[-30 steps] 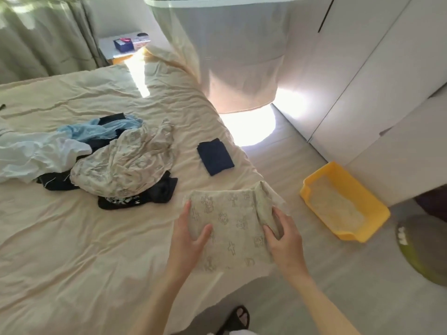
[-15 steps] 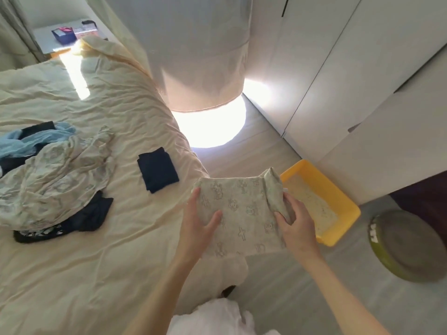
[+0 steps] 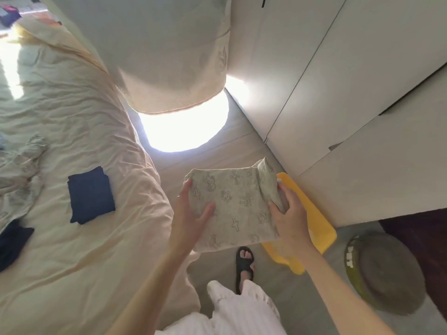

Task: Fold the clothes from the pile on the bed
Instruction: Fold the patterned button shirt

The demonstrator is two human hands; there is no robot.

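Observation:
I hold a folded pale green garment point(image 3: 238, 204) printed with small figures in the air, off the bed's right edge and over the floor. My left hand point(image 3: 191, 213) grips its left side, thumb on top. My right hand point(image 3: 289, 213) pinches a raised fold at its right side. A folded navy piece point(image 3: 90, 194) lies flat on the cream bed point(image 3: 72, 250). The pile of unfolded clothes point(image 3: 19, 170) shows only at the left border, a pale patterned piece on top and a dark one point(image 3: 12, 243) below.
A yellow tray point(image 3: 314, 226) sits on the floor under the held garment. A round green cushion point(image 3: 384, 272) lies at the right. White wardrobe doors point(image 3: 338, 93) stand along the right, a hanging curtain point(image 3: 169, 56) beyond the bed. My sandalled foot point(image 3: 245, 262) is on the floor.
Both hands have lifted the folded green garment off the bed and carried it right, out over the floor and yellow tray. The view has swung right, so most of the pile left the frame.

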